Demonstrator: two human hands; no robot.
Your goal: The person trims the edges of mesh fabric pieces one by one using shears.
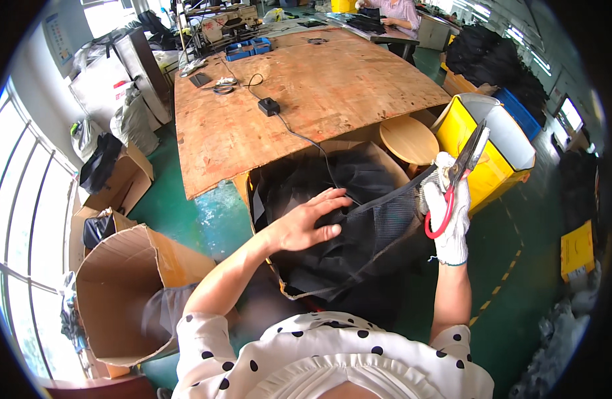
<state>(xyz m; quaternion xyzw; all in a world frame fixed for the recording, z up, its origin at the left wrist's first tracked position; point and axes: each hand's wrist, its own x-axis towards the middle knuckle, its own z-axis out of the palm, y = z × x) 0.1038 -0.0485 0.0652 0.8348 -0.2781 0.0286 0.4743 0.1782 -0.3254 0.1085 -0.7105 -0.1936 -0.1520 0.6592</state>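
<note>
My bare left hand (319, 219) has its fingers spread over black mesh fabric (299, 186) heaped in a cardboard box (385, 159) below the table's near edge. In a white knit glove, my right hand (445, 206) is closed on scissors (460, 173) with red handles and blades pointing up. A strip of dark mesh with an edging band (389, 219) stretches from under my left hand up to the right hand, which appears to pinch its end against the scissors.
A wooden worktable (299, 73) carries a cable, black adapter (269, 106) and blue tray (249, 48). A round wooden stool (409, 141) and yellow bin (492, 179) stand right. An open carton (113, 299) lies front left. Another person (395, 16) is at a far table.
</note>
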